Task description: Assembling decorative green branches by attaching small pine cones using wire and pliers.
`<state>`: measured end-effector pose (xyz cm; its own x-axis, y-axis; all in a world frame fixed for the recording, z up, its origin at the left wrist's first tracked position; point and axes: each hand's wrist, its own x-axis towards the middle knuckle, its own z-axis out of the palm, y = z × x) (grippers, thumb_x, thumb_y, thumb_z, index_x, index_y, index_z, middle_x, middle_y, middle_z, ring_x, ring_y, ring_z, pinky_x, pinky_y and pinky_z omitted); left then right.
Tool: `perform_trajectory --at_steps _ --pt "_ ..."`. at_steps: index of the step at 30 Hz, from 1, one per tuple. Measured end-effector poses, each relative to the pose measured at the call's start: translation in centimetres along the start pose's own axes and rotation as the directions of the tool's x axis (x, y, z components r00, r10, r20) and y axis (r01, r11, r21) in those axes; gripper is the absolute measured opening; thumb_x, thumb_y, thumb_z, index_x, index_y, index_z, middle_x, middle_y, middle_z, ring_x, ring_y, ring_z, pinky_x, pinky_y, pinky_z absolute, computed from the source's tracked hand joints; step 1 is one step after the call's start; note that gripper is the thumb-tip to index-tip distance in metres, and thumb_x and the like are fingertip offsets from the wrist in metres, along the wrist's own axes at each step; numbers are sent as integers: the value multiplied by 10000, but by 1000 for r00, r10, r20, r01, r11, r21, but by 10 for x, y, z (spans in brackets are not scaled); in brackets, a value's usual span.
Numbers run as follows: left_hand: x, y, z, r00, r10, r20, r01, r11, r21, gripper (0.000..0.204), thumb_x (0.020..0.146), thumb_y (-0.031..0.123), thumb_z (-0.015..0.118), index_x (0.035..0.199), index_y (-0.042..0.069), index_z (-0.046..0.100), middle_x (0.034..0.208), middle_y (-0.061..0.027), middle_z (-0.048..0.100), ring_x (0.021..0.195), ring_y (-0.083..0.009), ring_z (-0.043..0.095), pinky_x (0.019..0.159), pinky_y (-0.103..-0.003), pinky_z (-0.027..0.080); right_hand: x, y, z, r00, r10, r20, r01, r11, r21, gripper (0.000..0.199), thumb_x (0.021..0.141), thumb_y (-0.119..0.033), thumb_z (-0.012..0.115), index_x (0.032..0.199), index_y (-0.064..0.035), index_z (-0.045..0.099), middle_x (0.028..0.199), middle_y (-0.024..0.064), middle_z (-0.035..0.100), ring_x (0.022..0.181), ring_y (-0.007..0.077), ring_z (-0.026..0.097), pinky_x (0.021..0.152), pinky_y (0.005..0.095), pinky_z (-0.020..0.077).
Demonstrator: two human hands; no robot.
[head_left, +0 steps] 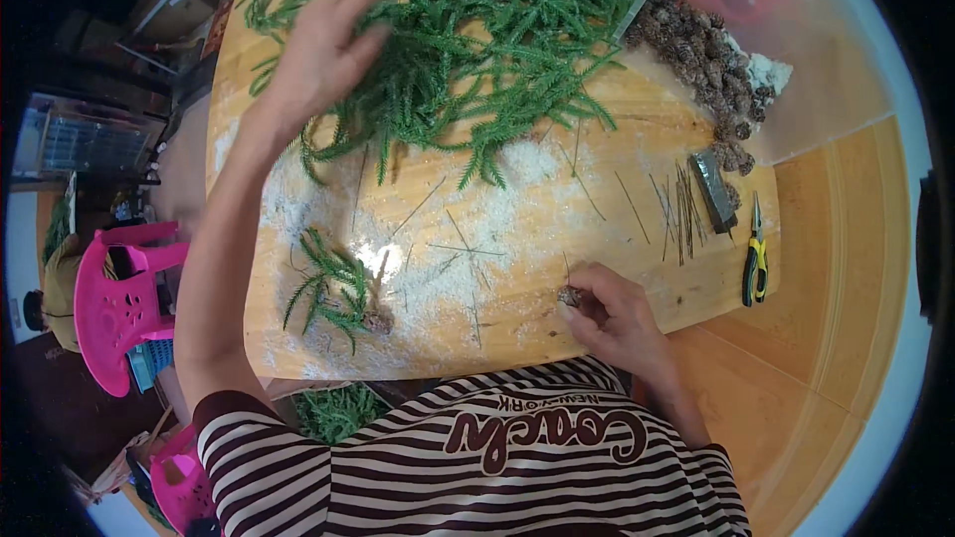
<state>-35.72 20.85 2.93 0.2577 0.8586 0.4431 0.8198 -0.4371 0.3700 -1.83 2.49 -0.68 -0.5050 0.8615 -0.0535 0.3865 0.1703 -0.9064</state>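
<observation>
My right hand pinches a small brown pine cone near the table's front edge, with a thin wire rising from the cone. Over the left side of a large heap of green artificial pine sprigs, my left hand is stretched out, its thumb apart from the fingers and slightly blurred. Nothing shows in that hand. A separate green sprig bunch with a pine cone at its end lies at the front left.
White flakes and loose thin wires are scattered over the wooden table. At the right are a pile of pine cones, a dark block, yellow-black pliers and a clear plastic sheet or bin. A pink chair stands left.
</observation>
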Motion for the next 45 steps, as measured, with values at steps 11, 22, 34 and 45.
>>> perform_trajectory --at_steps 11,22,34,45 --pt "5 49 37 953 284 -107 -263 948 178 116 786 136 598 841 34 597 798 -89 545 852 -264 519 792 -421 393 -5 18 -6 999 -16 -28 15 1000 -22 251 776 -27 634 998 -9 518 809 63 518 575 101 472 502 225 388" --pt "-32 90 39 949 -119 292 199 945 -261 205 847 190 613 868 -12 590 842 -96 588 740 -183 541 718 -289 426 -7 28 -14 997 -65 -36 65 998 -3 276 771 -12 641 1013 -14 509 829 68 528 570 103 477 495 225 396" --pt "-59 112 45 773 -309 554 585 9 -811 135 887 76 556 993 -3 584 914 -88 647 909 -141 607 854 -249 446 -28 39 -13 997 -52 -61 52 999 -4 242 776 -11 636 986 -11 516 810 56 521 578 91 466 497 215 383" --pt "-110 229 38 875 -326 359 431 186 -883 210 865 97 595 1055 10 580 872 -30 635 829 -117 596 804 -245 445 -131 34 -47 982 -48 -183 73 989 131 198 808 -13 594 990 4 519 795 -2 478 624 44 419 549 176 344"
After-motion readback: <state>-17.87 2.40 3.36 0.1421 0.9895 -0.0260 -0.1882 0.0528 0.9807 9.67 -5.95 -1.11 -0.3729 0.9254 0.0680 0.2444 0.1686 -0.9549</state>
